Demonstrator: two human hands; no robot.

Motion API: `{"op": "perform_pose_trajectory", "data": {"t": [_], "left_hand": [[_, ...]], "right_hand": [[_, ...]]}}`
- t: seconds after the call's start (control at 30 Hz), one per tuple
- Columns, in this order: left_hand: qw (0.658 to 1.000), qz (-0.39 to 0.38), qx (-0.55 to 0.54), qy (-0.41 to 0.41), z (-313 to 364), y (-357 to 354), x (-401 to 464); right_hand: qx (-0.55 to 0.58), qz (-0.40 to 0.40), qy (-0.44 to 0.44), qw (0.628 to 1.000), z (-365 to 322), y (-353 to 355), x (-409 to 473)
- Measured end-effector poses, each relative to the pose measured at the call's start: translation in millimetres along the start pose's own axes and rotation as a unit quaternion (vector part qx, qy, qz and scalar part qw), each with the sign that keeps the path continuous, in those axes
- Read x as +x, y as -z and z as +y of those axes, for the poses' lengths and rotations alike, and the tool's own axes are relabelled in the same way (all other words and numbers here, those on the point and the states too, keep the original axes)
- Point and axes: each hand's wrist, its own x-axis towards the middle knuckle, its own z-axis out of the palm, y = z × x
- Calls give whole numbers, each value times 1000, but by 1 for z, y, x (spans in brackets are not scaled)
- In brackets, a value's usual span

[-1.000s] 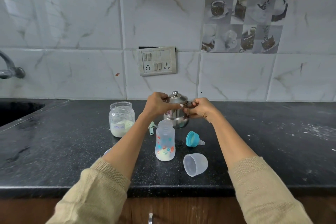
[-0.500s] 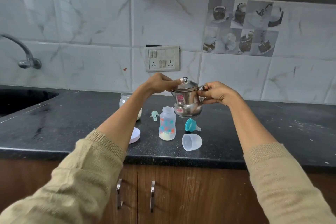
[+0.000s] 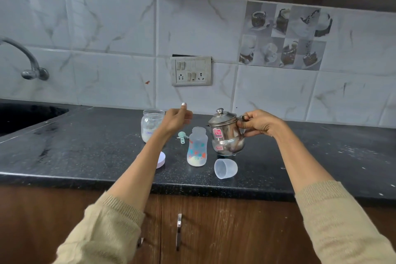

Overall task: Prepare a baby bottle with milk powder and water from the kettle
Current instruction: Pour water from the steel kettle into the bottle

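Right now your right hand [image 3: 260, 123] grips the kettle [image 3: 226, 133] by its handle, fingers [image 3: 249, 133] curled tight round it, and holds it off the table [image 3: 85, 148], lid on. The kettle hangs just right of the bottle [image 3: 197, 147], with its spout turned toward the bottle's open mouth; you cannot tell from here whether the spout touches the rim.

Your left hand [image 3: 176, 119] floats above the table, behind and left of the bottle, holding nothing. Its fingers are loosely bent and one fingertip [image 3: 183, 104] points up; the whole hand is blurred.

The bottle stands upright near the front edge of the table, uncapped, with a layer of pale powder in its bottom. A clear cap [image 3: 225, 168] lies on its side just right of the bottle and in front of the kettle. A small green scoop [image 3: 182, 136] lies just behind and left of the bottle. Further left of the bottle stands the jar [image 3: 151, 125], open, with white powder in its lower part; your left forearm crosses in front of it. A white lid [image 3: 161, 159] lies flat left of the bottle, partly hidden under that forearm.

On the wall behind the bottle sits a switch plate [image 3: 191, 70]. A tap [image 3: 30, 64] juts from the wall far left of it.
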Motion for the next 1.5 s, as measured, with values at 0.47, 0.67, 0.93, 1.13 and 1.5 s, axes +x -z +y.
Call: {"op": "perform_pose_trajectory", "data": {"t": [0.47,0.67,0.93,1.13,1.5], "left_hand": [[991,-73,114,12,-69,-14,-38],[988,-34,148,14,-71,-17,-36],[987,-19,157,19,-70,-21,-38],[987,-20,158,22,-68,-22,-37],[987,-15,160,24,-68,-23,-35]], "right_hand": [[-31,-18,-9,999,-12,-3,4],[-46,-25,-16,998,-18,-5,7],[-50,-22,-10,998,-21,2,6],[-61,-25,-8,998,-30,4,10],[-141,-70,-5,988,-48,2,14]]}}
